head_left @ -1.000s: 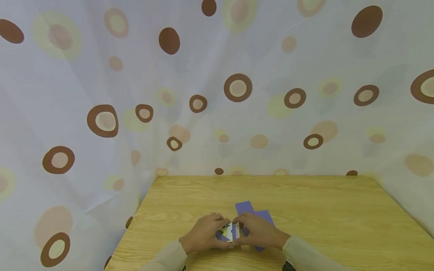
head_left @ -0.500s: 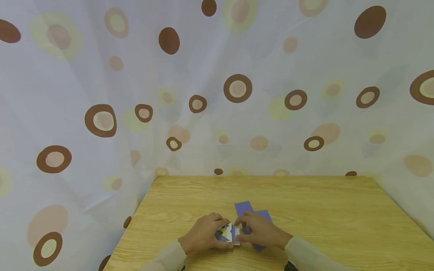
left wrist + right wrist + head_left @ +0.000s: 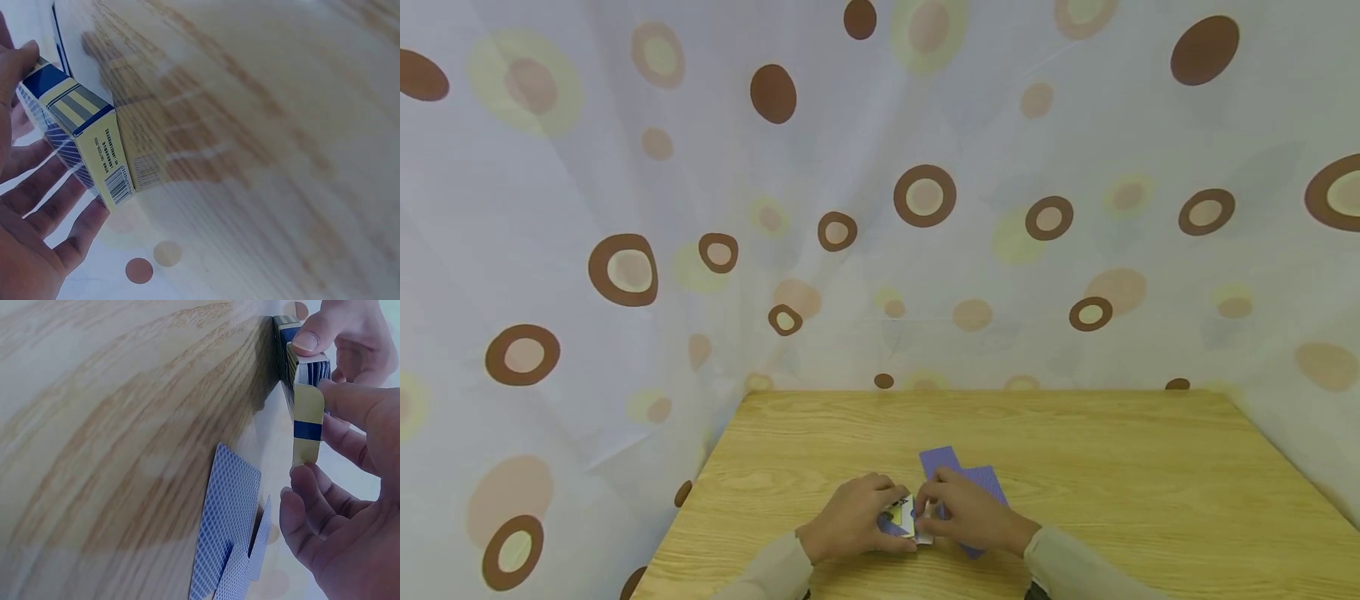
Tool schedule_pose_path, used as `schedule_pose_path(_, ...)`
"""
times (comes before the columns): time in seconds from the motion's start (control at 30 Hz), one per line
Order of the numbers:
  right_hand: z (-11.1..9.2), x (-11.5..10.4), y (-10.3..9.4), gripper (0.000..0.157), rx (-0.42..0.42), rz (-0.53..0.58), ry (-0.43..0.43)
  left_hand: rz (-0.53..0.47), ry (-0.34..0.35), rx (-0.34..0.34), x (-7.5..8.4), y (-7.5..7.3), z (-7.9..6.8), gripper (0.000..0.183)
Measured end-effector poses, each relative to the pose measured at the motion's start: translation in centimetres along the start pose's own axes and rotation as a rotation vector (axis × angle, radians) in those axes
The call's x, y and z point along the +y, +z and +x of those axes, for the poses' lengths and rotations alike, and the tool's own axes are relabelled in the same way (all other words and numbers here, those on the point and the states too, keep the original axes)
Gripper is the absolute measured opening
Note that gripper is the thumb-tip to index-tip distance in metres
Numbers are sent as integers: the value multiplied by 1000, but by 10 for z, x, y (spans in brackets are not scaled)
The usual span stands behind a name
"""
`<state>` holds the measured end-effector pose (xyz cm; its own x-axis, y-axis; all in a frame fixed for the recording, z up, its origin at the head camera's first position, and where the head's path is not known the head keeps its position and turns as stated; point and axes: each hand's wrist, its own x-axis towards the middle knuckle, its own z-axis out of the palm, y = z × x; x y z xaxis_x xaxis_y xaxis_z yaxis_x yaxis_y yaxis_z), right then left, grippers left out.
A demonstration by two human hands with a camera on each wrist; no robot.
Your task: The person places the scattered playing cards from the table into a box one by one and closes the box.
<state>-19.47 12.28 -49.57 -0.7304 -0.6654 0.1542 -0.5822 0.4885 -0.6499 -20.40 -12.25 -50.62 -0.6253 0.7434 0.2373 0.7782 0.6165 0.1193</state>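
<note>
My left hand (image 3: 853, 515) grips a playing card box (image 3: 902, 518) low over the table, its fingers along one long side and the thumb on the other. The left wrist view shows the box's (image 3: 80, 106) blue, cream and striped side and a barcode end. Seen from the right wrist, the box end stands open with card edges inside, and a cream flap (image 3: 307, 431) with a blue band hangs out. My right hand (image 3: 973, 518) pinches this flap, one fingertip at its free edge and another digit near the fold.
Several blue-backed playing cards (image 3: 232, 500) lie overlapping on the wooden table (image 3: 1112, 467), partly under the right hand. A white sheet with brown and pale dots (image 3: 925, 275) hangs behind the table and along its sides.
The right fingers spread a little away from the box end half a second ago and have closed in on the flap again. The left hand and box stay in place.
</note>
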Motion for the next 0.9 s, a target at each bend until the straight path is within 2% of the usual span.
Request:
schedule_pose_path(0.27,-4,14,-4,26,18,15,-3,-2,-22,-11,1,1,3,76)
schedule_pose_path(0.37,-8,24,-10,29,50,2,9,-8,-35,-18,2,1,4,76)
schedule_pose_path(0.5,-13,40,-18,28,122,-68,24,-14,-53,-30,2,0,5,78)
schedule_pose_path(0.73,-23,64,-27,24,211,-161,168,-15,-82,-47,1,1,5,79)
schedule_pose_path(0.9,-31,68,-30,37,227,-167,241,-9,-93,-53,4,1,4,78)
